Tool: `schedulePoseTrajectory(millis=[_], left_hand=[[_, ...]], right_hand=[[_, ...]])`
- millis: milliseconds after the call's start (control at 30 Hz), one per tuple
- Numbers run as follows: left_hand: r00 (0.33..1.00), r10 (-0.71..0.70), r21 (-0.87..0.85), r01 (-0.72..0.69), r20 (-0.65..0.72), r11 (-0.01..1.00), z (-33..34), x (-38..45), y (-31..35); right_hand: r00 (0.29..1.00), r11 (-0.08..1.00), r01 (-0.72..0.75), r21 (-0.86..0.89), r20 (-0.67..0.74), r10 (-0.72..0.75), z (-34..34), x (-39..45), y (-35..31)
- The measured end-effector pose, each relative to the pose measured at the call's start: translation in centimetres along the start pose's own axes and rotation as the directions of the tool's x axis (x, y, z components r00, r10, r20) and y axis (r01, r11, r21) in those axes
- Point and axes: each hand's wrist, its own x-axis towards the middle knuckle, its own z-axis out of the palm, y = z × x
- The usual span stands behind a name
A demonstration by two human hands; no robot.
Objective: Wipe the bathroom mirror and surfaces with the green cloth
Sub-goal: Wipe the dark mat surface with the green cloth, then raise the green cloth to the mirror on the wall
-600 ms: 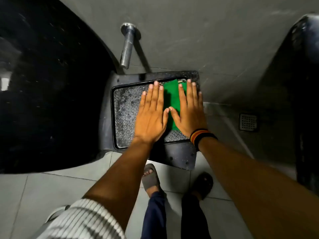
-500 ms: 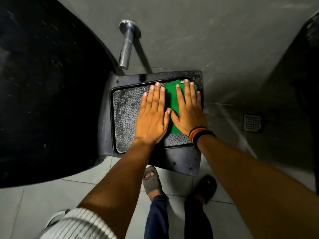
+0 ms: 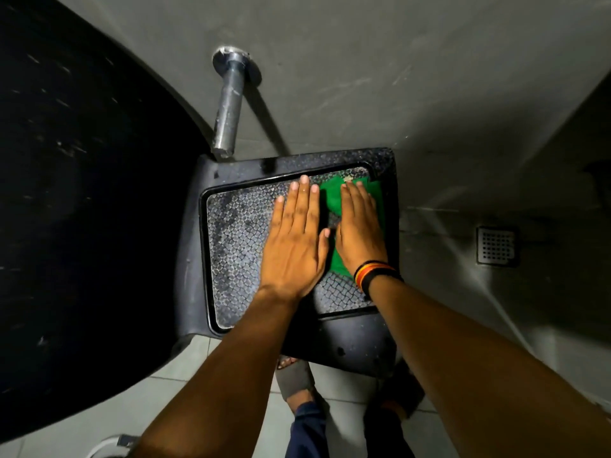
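Left hand [image 3: 292, 241] lies flat and palm down, fingers straight and close together, on the textured grey panel [image 3: 238, 246] of a dark plastic stool-like stand [image 3: 347, 345]; it grips nothing and rests just beside the cloth. Further left, a large black curved surface [image 3: 82, 193] fills that side of the view, and a metal pipe [image 3: 228, 110] juts from the grey wall [image 3: 396, 61] above the stand's back edge.

Moving right, the green cloth [image 3: 334, 196] is spread on the far right part of the panel, near its back corner. The right hand [image 3: 358, 231] presses flat on top of it, fingers extended and together, pinning the cloth under the palm rather than pinching it. A striped band [image 3: 375, 274] circles that wrist. Beyond the stand, a square drain grate [image 3: 496, 246] sits in the floor [image 3: 463, 309].

Judging by this, the step in hand is wiping one of the surfaces, the stand's top, with the right hand driving the cloth and the left likely steadying. The panel's left half looks blotchy and probably unwiped, so the next move calls for sliding the cloth leftward across it with even pressure, and the left hand would need to lift clear. The cloth could bunch on the rough texture.

No brand, label or legible writing shows anywhere.
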Motion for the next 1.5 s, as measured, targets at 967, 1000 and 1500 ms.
schedulePoseTrajectory(millis=[967,1000,1500], left_hand=[[0.394,0.441,0.293,-0.381,-0.806,0.877,-68.7,12.5,23.3],[0.350,0.451,0.311,-0.389,-0.821,0.867,-71.5,12.4,24.1],[0.138,0.443,0.386,-0.309,-0.886,0.869,-88.8,13.5,32.7]], right_hand=[[0.197,0.901,0.379,-0.209,-0.933,-0.300,-70.5,-9.1,-21.2],[0.154,0.895,0.364,-0.258,-0.931,-0.331,-73.1,-9.7,-22.2],[-0.257,0.906,0.084,-0.415,-0.888,-0.383,-98.0,-13.9,-26.2]])
